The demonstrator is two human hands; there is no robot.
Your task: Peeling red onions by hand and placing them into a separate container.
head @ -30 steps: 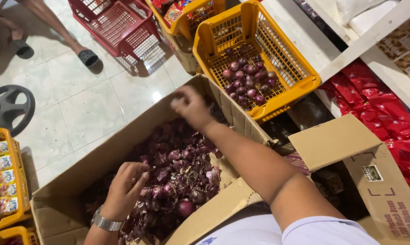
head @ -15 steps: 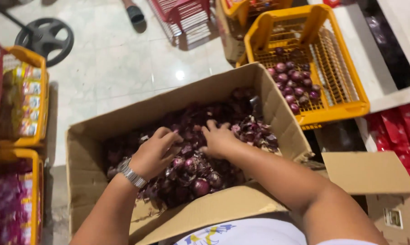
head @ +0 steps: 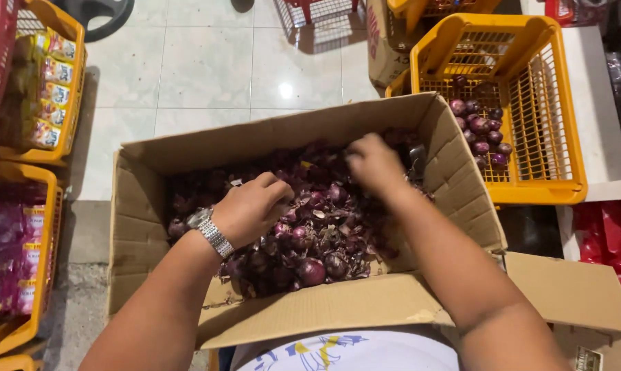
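Since the earlier frame, both hands have stayed inside the cardboard box (head: 455, 199), and the right hand (head: 374, 165) has shifted toward the box's far right corner while the left hand (head: 252, 209) has remained near the middle of the pile.

Left hand: fingers curled downward into the red onions (head: 310, 271), knuckles uppermost. Whether its grip is closed on an onion cannot be told, as the fingertips are buried in loose purple skins. A metal wristwatch (head: 209, 232) sits on the wrist just behind it.

Right hand: blurred by motion, fingers bent and pressed against the onions at the far right of the pile. Its grip is narrow, but what it holds, if anything, cannot be told.

Onions lie directly under and around both hands, filling the box bottom together with dry peel (several whole bulbs show on the near side of the left hand).

Beyond the right hand, just past the box wall, stands 1 yellow plastic basket (head: 565, 137) holding a small heap of peeled onions (head: 481, 130) along its near-left side.

To the left of the left hand, well apart from the box, yellow baskets (head: 46, 227) hold packaged goods. White floor tiles (head: 207, 62) lie beyond the box.
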